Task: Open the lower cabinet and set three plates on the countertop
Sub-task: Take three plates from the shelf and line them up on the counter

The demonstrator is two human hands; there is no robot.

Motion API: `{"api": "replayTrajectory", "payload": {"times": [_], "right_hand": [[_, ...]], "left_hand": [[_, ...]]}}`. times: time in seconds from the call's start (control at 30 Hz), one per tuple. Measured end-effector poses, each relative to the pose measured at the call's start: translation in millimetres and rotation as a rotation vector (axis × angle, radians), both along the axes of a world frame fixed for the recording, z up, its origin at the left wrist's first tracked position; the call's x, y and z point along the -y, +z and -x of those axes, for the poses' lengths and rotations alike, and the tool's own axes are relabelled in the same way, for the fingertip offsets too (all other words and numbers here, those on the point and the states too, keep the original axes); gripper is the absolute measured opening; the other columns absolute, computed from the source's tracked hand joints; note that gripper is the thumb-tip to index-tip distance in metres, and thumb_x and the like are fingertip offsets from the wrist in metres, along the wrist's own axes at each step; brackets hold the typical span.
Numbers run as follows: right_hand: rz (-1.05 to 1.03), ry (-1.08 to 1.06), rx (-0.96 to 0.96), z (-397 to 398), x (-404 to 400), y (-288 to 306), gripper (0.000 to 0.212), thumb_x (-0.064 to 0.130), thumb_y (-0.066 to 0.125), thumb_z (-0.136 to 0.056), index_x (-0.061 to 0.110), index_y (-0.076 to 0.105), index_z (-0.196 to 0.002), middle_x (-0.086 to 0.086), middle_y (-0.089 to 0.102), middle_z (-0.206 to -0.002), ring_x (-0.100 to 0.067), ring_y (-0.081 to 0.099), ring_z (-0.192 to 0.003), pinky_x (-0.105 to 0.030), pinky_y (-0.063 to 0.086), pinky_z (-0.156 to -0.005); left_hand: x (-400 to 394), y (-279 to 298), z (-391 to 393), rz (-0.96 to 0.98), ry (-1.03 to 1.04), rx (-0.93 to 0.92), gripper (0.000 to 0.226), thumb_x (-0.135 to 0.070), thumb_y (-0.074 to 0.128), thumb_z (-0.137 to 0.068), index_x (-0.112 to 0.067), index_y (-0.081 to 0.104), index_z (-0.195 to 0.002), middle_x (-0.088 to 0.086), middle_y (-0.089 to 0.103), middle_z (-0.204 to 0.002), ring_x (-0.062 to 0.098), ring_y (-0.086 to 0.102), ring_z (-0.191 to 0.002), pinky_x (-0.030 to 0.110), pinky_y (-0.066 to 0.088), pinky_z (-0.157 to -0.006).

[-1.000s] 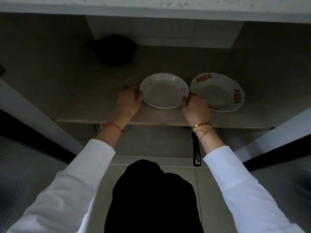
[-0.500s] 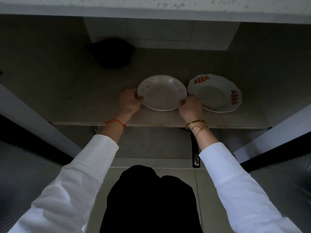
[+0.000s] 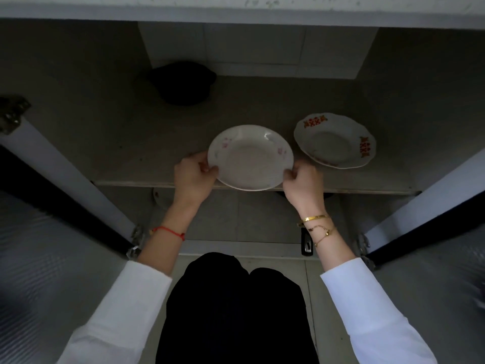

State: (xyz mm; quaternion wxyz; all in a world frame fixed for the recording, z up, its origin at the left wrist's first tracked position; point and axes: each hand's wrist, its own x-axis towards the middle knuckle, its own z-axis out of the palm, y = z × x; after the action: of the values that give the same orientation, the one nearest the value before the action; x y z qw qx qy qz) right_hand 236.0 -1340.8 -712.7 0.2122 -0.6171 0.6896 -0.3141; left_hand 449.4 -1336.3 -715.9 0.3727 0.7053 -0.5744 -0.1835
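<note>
1. The left hand [image 3: 193, 177] grips the left rim of a white plate with faint pink flowers [image 3: 250, 157], thumb on top of the rim and fingers curled beneath it
2. The right hand [image 3: 303, 183] grips the opposite, right rim of the same plate in the same way, thumb over the edge
3. The plate is held level between the two hands at the front edge of the cabinet shelf [image 3: 126, 143], its near rim reaching out past that edge; whether it still touches the shelf cannot be told
4. The left wrist wears a thin red string bracelet [image 3: 170, 231]; the right wrist wears a gold bangle and a fine gold chain [image 3: 316, 223]. Both arms are in white sleeves
5. Just to the right of the held plate, apart from it, a second plate [image 3: 334, 140] with a scalloped rim and red patterns lies flat on the same shelf
6. Farther back on the shelf, to the left, sits a dark round pot [image 3: 183, 84], hard to make out in the shadow
7. Both cabinet doors stand open, the left door [image 3: 65, 179] and the right door [image 3: 430, 200] flaring outward on either side
8. Below the shelf, a dark handle [image 3: 307, 243] shows in the lower compartment beside the right wrist
9. The pale edge of the countertop [image 3: 236, 9] runs across the top of the view, above the cabinet opening
</note>
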Motion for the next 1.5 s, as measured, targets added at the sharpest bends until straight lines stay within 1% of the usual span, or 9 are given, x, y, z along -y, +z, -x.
{"api": "replayTrajectory", "payload": {"times": [0.2,0.37,0.77,0.9,1.0,1.13,1.27,1.4,1.5], "right_hand": [[0.018,0.02,0.01,2,-33,3,0.017,0.015,0.051,-0.092,0.003,0.063,-0.093,-0.011,0.069,-0.079,-0.026,0.064,-0.078,-0.027,0.045,-0.066],[0.014,0.023,0.082,1,-54,5,0.018,0.015,0.052,-0.092,0.004,0.063,-0.102,-0.011,0.072,-0.085,-0.03,0.068,-0.081,-0.045,0.056,-0.078],[0.028,-0.026,0.051,3,-71,25,0.017,0.015,0.055,-0.091,0.01,0.063,-0.105,-0.003,0.07,-0.077,-0.02,0.065,-0.071,-0.037,0.055,-0.07],[-0.026,-0.061,0.044,-3,-89,55,0.015,0.012,0.056,-0.09,0.01,0.064,-0.103,0.001,0.064,-0.071,-0.019,0.058,-0.067,-0.026,0.038,-0.062],[-0.087,-0.066,0.028,-6,-109,84,0.015,0.009,0.056,-0.09,0.008,0.064,-0.102,0.004,0.058,-0.064,-0.016,0.05,-0.058,-0.024,0.03,-0.056],[-0.201,-0.037,-0.005,-6,-145,126,0.014,0.01,0.055,-0.091,0.007,0.061,-0.103,0.011,0.051,-0.057,-0.004,0.045,-0.051,-0.015,0.031,-0.043],[-0.304,0.0,-0.011,-6,-183,172,0.012,0.012,0.054,-0.092,0.007,0.059,-0.103,0.0,0.061,-0.068,-0.016,0.052,-0.058,-0.018,0.025,-0.045],[-0.341,0.035,-0.003,-2,-215,229,0.011,0.011,0.053,-0.093,0.007,0.057,-0.102,0.0,0.06,-0.069,-0.007,0.047,-0.056,-0.012,0.029,-0.042],[-0.339,0.056,0.005,1,-230,271,0.009,0.011,0.053,-0.092,0.005,0.057,-0.097,0.002,0.06,-0.076,-0.009,0.048,-0.059,-0.017,0.027,-0.045]], "left_hand": [[-37,3,-2,0.027,0.047,-0.071,0.029,-0.005,0.069,-0.075,-0.015,0.075,-0.102,-0.008,0.065,-0.074,-0.003,0.056,-0.063,-0.002,0.037,-0.059],[-61,7,-4,0.074,0.052,-0.112,0.035,-0.007,0.071,-0.074,-0.02,0.074,-0.106,-0.006,0.068,-0.076,0.002,0.061,-0.064,0.022,0.052,-0.073],[-84,23,3,0.03,0.089,-0.136,0.037,-0.012,0.069,-0.075,-0.026,0.071,-0.109,-0.001,0.067,-0.083,-0.002,0.063,-0.069,-0.001,0.041,-0.066],[-107,57,4,-0.046,0.116,-0.134,0.038,-0.011,0.068,-0.076,-0.022,0.07,-0.113,0.004,0.066,-0.09,0.012,0.066,-0.072,0.018,0.052,-0.077],[-130,91,6,-0.067,0.149,-0.133,0.041,-0.007,0.069,-0.076,-0.019,0.069,-0.115,0.0,0.062,-0.09,0.002,0.061,-0.069,0.0,0.041,-0.073],[-166,135,6,-0.164,0.174,-0.156,0.039,-0.006,0.069,-0.076,-0.017,0.07,-0.113,0.001,0.062,-0.086,0.01,0.062,-0.073,-0.001,0.039,-0.072],[-206,179,6,-0.224,0.192,-0.192,0.039,-0.005,0.07,-0.076,-0.017,0.07,-0.113,-0.002,0.062,-0.086,0.013,0.063,-0.075,0.002,0.042,-0.073],[-243,233,9,-0.242,0.233,-0.212,0.04,-0.007,0.07,-0.075,-0.022,0.07,-0.112,-0.003,0.062,-0.085,0.008,0.062,-0.073,0.014,0.049,-0.077],[-263,274,12,-0.228,0.247,-0.213,0.04,-0.009,0.07,-0.075,-0.024,0.07,-0.111,-0.004,0.059,-0.081,0.003,0.06,-0.072,0.005,0.044,-0.074]]}}
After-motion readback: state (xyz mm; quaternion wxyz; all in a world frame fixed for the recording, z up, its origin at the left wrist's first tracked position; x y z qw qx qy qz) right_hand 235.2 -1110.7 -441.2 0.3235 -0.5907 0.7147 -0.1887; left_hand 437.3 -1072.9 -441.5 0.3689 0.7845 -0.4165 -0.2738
